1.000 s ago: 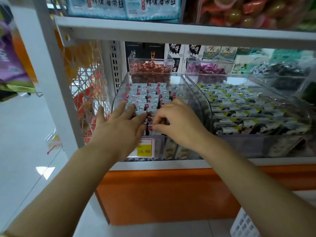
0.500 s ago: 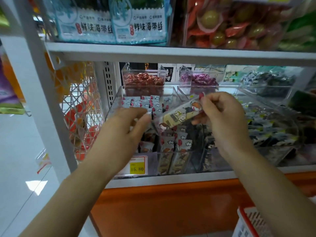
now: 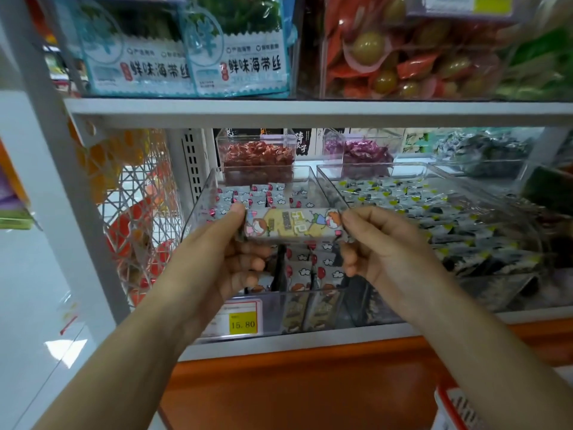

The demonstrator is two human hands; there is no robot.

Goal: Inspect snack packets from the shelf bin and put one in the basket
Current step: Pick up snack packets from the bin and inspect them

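Observation:
A long snack packet (image 3: 291, 225) with cartoon figures on a pale yellow and grey wrapper is held level in front of the shelf. My left hand (image 3: 229, 259) pinches its left end and my right hand (image 3: 376, 246) pinches its right end. Behind it stands the clear shelf bin (image 3: 201, 197), filled with several more packets of the same kind (image 3: 305, 271). A corner of the red and white basket (image 3: 451, 409) shows at the bottom right, below my right forearm.
A second clear bin (image 3: 434, 212) of black, white and yellow packets sits to the right. Small tubs of red (image 3: 255, 152) and purple (image 3: 359, 150) sweets stand behind. A price tag reading 15.80 (image 3: 237, 319) hangs on the bin front. A shelf (image 3: 310, 111) with bagged goods is overhead.
Both hands dug in the bin, then my right hand lifted one packet out. Now my left hand has taken its other end and the packet is held level between both hands.

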